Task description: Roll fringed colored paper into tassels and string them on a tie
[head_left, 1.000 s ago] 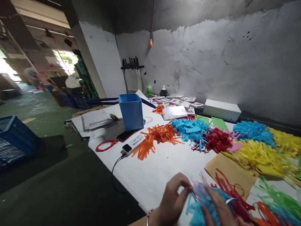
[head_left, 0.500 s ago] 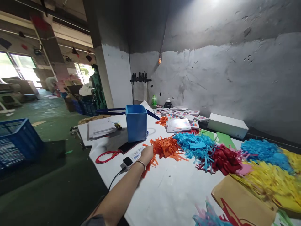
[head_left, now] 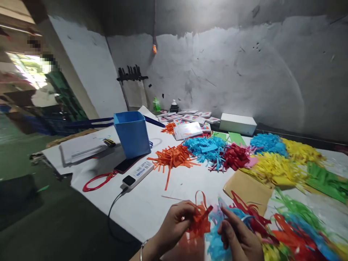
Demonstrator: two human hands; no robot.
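Note:
At the front of the table my left hand (head_left: 176,223), a bracelet at its wrist, is closed on an orange paper tassel (head_left: 199,221) with strips looping upward. To its right, my right hand (head_left: 237,232) has the index finger stretched out and the thumb apart, with nothing visible between them. Light blue paper strips (head_left: 216,241), mixed with pink, lie beneath and between my hands. A pile of orange tassels (head_left: 174,156) spreads farther back, one long strip trailing toward me. Beside that pile are blue tassels (head_left: 205,146) and dark red tassels (head_left: 236,156).
A blue bin (head_left: 132,134) stands at the back left, near a white power bank (head_left: 140,173) with a cable. Yellow tassels (head_left: 274,168) and a brown envelope (head_left: 248,190) lie to the right. Flat packs (head_left: 187,130) and a white box (head_left: 237,123) sit by the wall.
My left hand has come back from the orange pile to the table's front with an orange tassel. My right hand has come into view. The view has turned right and down.

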